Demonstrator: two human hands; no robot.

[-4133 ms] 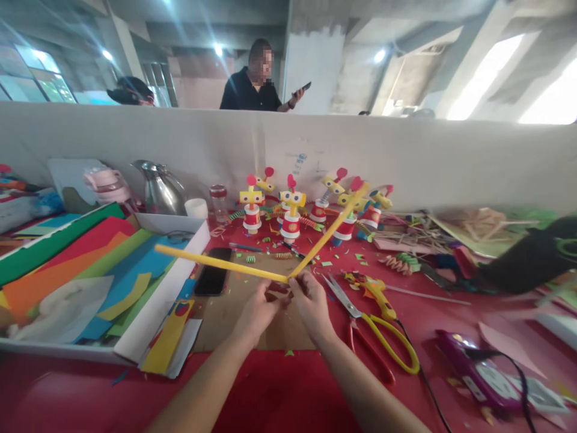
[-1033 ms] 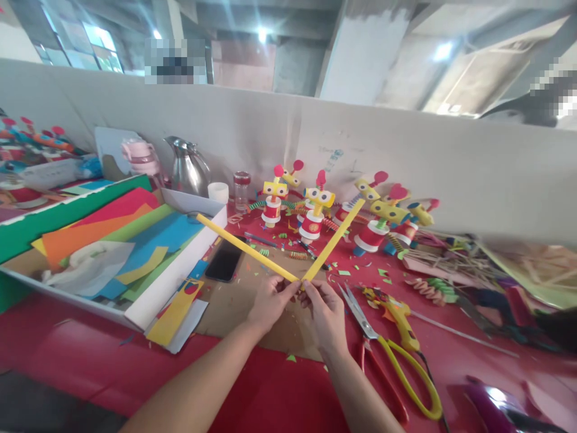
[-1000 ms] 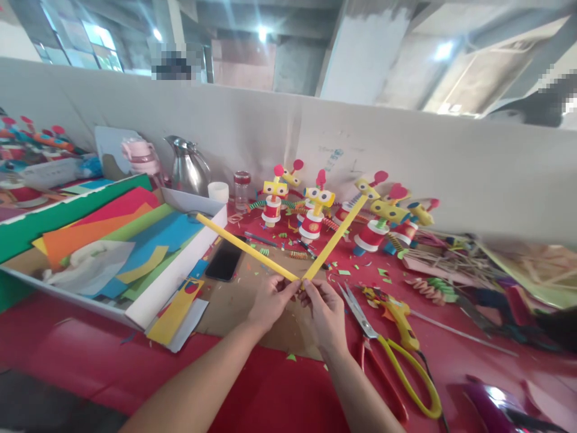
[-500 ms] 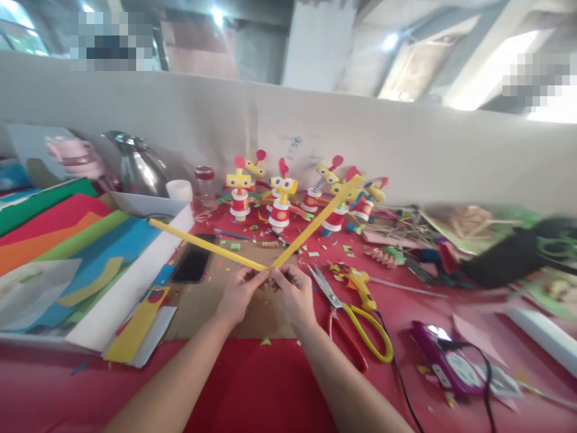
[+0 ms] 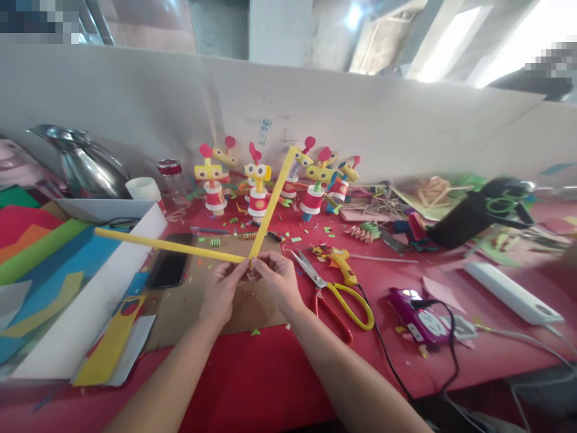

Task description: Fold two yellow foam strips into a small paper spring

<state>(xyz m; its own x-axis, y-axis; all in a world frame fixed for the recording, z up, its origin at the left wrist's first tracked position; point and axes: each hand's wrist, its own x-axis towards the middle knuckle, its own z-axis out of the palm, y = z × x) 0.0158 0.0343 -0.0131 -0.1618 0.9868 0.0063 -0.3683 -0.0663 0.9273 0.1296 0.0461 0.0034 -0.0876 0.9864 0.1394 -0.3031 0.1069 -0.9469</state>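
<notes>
Red table [image 5: 261, 379]: we see it spread beneath the work, strewn with paper scraps.
White box [image 5: 106, 294]: at the left, holding coloured sheets.
Cardboard sheet [image 5: 252, 310]: flat on the red table, partly under the hands.
Yellow strips [image 5: 271, 204]: raised above the cardboard sheet in an open V, one slanting left, the other rising toward the paper figures.
Metal jug [image 5: 92, 165]: we find it upright behind the white box.
Scissors [image 5: 319, 282]: yellow-handled, just beyond the right hand, blades slightly parted.
Left hand [image 5: 220, 291]: thumb and fingers pinch the yellow strips where they meet.
Right hand [image 5: 277, 279]: fingertips pressed together on the same junction, beside those of the left hand.
Paper figures [image 5: 258, 201]: we note a group with red cup-like bodies and yellow eyed heads, standing at the back.
Phone [image 5: 169, 264]: dark, between the white box and left hand.
Paper coils [image 5: 215, 242]: tiny, striped, near the cardboard sheet's far edge.
</notes>
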